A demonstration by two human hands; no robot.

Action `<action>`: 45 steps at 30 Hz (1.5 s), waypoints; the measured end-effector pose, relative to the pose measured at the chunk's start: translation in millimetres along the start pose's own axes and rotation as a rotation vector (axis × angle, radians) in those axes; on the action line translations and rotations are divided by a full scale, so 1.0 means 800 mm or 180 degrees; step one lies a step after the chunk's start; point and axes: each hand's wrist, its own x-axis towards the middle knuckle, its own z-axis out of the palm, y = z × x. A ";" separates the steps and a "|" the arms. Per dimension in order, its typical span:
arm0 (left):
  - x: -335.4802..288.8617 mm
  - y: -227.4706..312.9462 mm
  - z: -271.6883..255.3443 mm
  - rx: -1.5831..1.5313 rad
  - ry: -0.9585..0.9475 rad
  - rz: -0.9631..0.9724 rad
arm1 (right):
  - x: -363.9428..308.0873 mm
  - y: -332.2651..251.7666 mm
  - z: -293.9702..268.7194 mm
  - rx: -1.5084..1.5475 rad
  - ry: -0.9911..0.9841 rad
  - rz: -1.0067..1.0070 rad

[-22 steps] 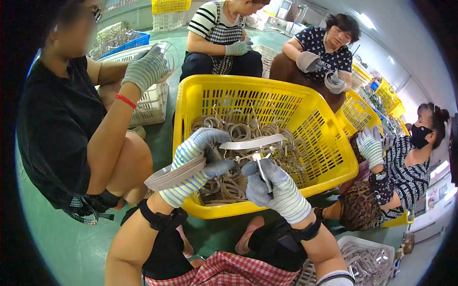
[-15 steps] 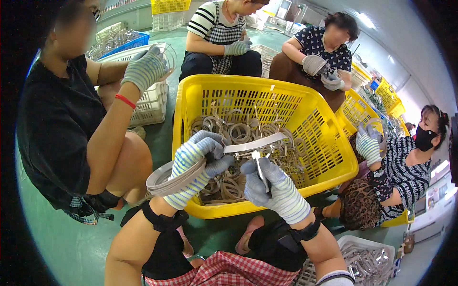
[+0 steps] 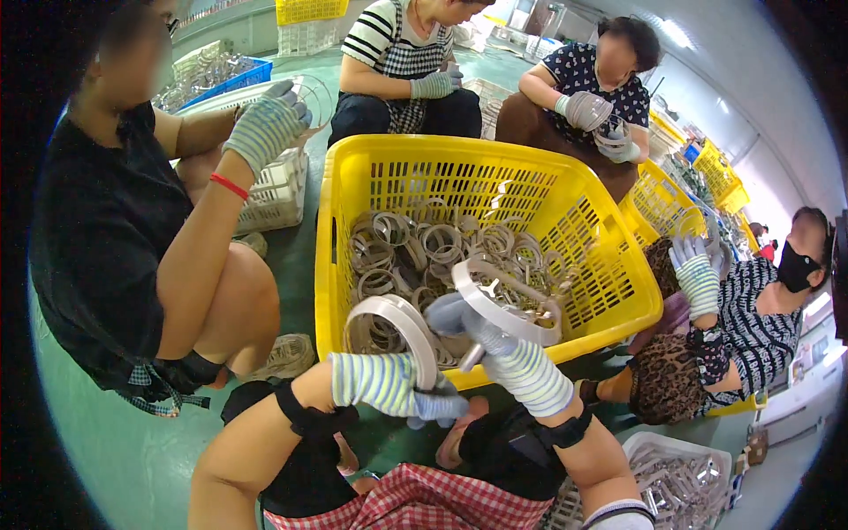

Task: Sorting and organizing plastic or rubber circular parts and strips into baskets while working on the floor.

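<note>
One pale ring (image 3: pixel 471 293) is held tight in the right hand (image 3: pixel 526 367), over the yellow basket's (image 3: pixel 459 148) six o'clock side. The left hand (image 3: pixel 384 387) has a ring stack (image 3: pixel 415 331) at seven; can't tell if it's squeezing. Hold gently, don't bend them.

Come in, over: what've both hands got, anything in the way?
Left hand: touching stacked pale rings. Right hand: touching a single pale ring. Both partly hide the yellow basket behind.
</note>
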 end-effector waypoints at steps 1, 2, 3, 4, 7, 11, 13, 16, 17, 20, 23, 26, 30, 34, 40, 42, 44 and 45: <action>0.006 -0.012 0.004 0.0011 -0.0012 0.0010 | 0.001 -0.009 0.006 -0.0281 -0.0329 0.0117; 0.014 -0.031 0.015 0.1069 0.0519 0.1058 | 0.009 0.020 -0.007 -0.0819 -0.0477 -0.0109; -0.007 -0.036 0.027 0.2130 0.1104 0.1903 | 0.015 0.018 0.013 -0.0712 -0.0634 -0.0152; -0.021 0.029 0.003 0.1786 0.0245 0.0464 | 0.013 0.014 0.015 -0.0849 -0.0562 -0.0373; 0.013 0.009 -0.003 0.1660 -0.0178 0.0545 | 0.008 0.017 -0.010 -0.0739 -0.0593 -0.0342; 0.022 -0.009 0.005 0.0983 0.0111 0.0282 | 0.007 0.019 -0.026 -0.2371 -0.0832 -0.0622; 0.020 -0.019 0.011 0.1188 0.1120 0.0413 | 0.008 0.004 -0.018 -0.2410 -0.0901 -0.0260; 0.024 -0.027 0.001 0.1510 0.1383 0.0344 | 0.021 -0.001 0.009 0.0983 -0.0011 0.0178; 0.024 -0.026 0.000 0.1509 0.1385 0.0356 | 0.023 -0.001 0.003 0.0973 -0.0004 0.0180; 0.018 -0.017 -0.009 0.0356 0.2575 0.0968 | 0.035 0.004 -0.016 0.0856 0.0398 0.0078; 0.026 -0.016 -0.012 -0.0431 0.3202 0.1061 | 0.038 0.010 -0.025 0.1505 0.0605 0.0066; 0.022 -0.021 -0.027 0.0051 0.3773 0.1459 | 0.044 0.011 -0.034 0.1504 0.0693 -0.0194; 0.007 -0.014 -0.044 0.0113 0.4274 0.1396 | 0.047 0.002 -0.040 0.1917 0.1203 0.0000; 0.005 -0.034 -0.054 0.0896 0.3909 0.1420 | 0.050 0.005 -0.055 0.2189 0.0922 -0.0114; -0.012 -0.032 -0.047 0.0245 0.3675 0.0960 | 0.044 -0.001 -0.064 0.1332 0.0435 0.0051; -0.028 -0.006 -0.048 -0.0976 0.4032 0.0634 | 0.041 0.012 -0.071 -0.0560 0.0756 -0.0825; -0.037 -0.009 -0.050 -0.1529 0.4264 0.0751 | 0.025 0.004 -0.081 -0.2042 0.0501 -0.0465; -0.042 -0.010 -0.048 -0.1824 0.4347 0.0840 | 0.021 -0.013 -0.055 -0.1104 0.0489 -0.0282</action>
